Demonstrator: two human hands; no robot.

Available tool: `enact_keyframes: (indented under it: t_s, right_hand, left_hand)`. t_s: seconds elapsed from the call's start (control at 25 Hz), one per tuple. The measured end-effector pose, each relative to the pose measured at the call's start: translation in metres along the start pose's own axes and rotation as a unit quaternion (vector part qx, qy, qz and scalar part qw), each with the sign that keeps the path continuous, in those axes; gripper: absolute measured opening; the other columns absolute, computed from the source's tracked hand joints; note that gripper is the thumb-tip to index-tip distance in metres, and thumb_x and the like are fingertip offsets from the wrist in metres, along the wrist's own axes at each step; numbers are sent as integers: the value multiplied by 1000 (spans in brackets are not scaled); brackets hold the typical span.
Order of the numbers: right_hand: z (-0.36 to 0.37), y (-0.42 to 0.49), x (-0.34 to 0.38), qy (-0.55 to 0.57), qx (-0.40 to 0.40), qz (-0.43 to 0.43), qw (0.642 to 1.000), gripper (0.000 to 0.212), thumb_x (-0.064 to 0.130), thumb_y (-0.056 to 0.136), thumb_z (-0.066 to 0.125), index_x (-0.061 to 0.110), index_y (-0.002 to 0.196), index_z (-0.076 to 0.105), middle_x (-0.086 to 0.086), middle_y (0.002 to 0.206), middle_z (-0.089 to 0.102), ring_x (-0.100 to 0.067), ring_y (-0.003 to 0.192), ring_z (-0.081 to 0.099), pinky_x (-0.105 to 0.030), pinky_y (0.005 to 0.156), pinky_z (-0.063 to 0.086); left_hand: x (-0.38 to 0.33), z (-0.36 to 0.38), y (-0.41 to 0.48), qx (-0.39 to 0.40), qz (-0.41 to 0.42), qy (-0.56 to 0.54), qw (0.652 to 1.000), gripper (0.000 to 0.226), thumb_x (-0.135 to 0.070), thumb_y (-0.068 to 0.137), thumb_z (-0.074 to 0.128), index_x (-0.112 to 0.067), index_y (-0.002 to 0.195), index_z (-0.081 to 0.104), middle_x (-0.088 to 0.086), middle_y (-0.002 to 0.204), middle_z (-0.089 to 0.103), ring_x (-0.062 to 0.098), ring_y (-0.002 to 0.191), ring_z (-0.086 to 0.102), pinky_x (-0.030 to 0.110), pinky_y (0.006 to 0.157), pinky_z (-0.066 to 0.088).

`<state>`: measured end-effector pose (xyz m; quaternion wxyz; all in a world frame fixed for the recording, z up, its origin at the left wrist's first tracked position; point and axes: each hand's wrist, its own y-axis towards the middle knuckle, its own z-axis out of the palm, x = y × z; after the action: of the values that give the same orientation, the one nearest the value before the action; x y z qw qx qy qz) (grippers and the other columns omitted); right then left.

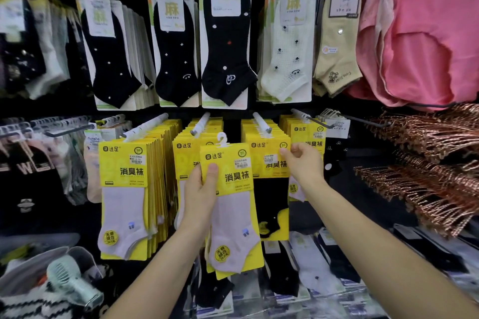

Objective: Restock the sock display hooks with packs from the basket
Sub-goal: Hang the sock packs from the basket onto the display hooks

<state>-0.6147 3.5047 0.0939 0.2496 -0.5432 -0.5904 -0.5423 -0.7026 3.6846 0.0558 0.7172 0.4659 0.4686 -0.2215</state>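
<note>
My left hand (201, 190) grips a yellow sock pack (232, 204) with a pale lilac sock, holding it upright by its left edge, thumb on the card front. Its white hanger loop (222, 139) sits just below the tip of the middle display hook (201, 124). My right hand (302, 163) pinches the upper right corner of the front yellow pack (267, 160) hanging on the hook to the right (261, 123). Rows of the same yellow packs (124, 189) fill the hooks on either side. No basket is in view.
Black and cream sock packs (225, 39) hang on the row above. Pink garments (427, 33) hang at the upper right, over copper-coloured hangers (425, 163). A pale green handheld fan (75, 285) lies at the lower left; loose packs (311, 280) lie on the shelf below.
</note>
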Motion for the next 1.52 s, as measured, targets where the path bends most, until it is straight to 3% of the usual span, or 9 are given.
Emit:
enact_keyframes:
  t_s: [0.12, 0.24, 0.32, 0.44, 0.6, 0.88, 1.04, 1.36, 1.52]
  right_hand:
    - [-9, -12, -5, 51, -23, -11, 998, 27, 29, 88, 63, 11, 107, 59, 5, 91, 56, -12, 88, 53, -23, 77, 43]
    - [-13, -31, -4, 91, 54, -74, 992, 19, 36, 87, 61, 18, 89, 59, 8, 83, 59, -8, 80, 55, -11, 66, 43]
    - [-11, -39, -5, 56, 98, -95, 989, 20, 34, 88, 62, 14, 88, 62, 4, 84, 64, -9, 79, 58, -14, 66, 44]
    - [-13, -38, -6, 62, 85, -60, 993, 19, 26, 91, 59, 8, 91, 62, 2, 80, 64, -10, 76, 58, -21, 68, 46]
    - [-25, -24, -8, 59, 47, -13, 997, 11, 29, 92, 57, 18, 91, 55, 10, 79, 59, -6, 72, 55, -18, 56, 41]
    - [-25, -1, 3, 46, 23, -19, 999, 13, 30, 93, 56, 17, 95, 56, 6, 83, 64, -18, 80, 59, -19, 51, 36]
    - [-14, -1, 7, -34, 21, -39, 998, 11, 33, 93, 55, 22, 90, 51, 18, 67, 55, -16, 87, 59, -17, 46, 28]
    - [-18, -3, -5, -121, 24, -95, 988, 24, 42, 91, 54, 19, 84, 54, 8, 71, 58, -4, 62, 51, -21, 50, 34]
    - [-34, -5, -10, -87, 28, -69, 993, 22, 37, 89, 60, 16, 84, 55, 7, 71, 56, -8, 65, 52, -22, 54, 37]
  left_hand:
    - [-1, 11, -5, 22, 3, -5, 1000, 11, -29, 95, 50, -29, 90, 60, -7, 95, 68, 5, 87, 64, 21, 73, 52]
    - [-2, 25, -9, 33, 4, -13, 999, 8, -29, 93, 53, -27, 92, 61, -3, 97, 69, 13, 91, 64, 31, 79, 53]
    - [-3, 35, -12, 42, 0, -17, 999, 7, -28, 91, 57, -24, 95, 62, 0, 99, 70, 16, 94, 66, 34, 80, 54]
    - [-2, 43, -16, 42, -10, -25, 999, 4, -24, 89, 61, -25, 93, 62, -3, 97, 70, 13, 91, 67, 30, 76, 55]
    - [-1, 30, -9, 6, 5, 1, 1000, 12, -26, 94, 53, -24, 84, 58, -10, 83, 64, -1, 75, 59, 13, 66, 47]
    - [-3, -5, 2, -24, 3, 2, 1000, 14, -27, 97, 49, -26, 97, 62, -1, 101, 69, 17, 96, 64, 33, 79, 52]
    - [-6, -12, 1, -21, 1, 16, 1000, 13, -25, 96, 50, -23, 97, 63, 2, 103, 69, 19, 98, 64, 41, 86, 52]
    - [-6, 16, -16, 48, -4, 27, 998, 12, -23, 94, 52, -23, 88, 62, 1, 90, 67, 17, 87, 62, 34, 77, 49]
    - [-4, 31, -21, 64, -13, 23, 998, 12, -23, 93, 54, -24, 85, 62, -7, 84, 68, 3, 76, 63, 14, 63, 49]
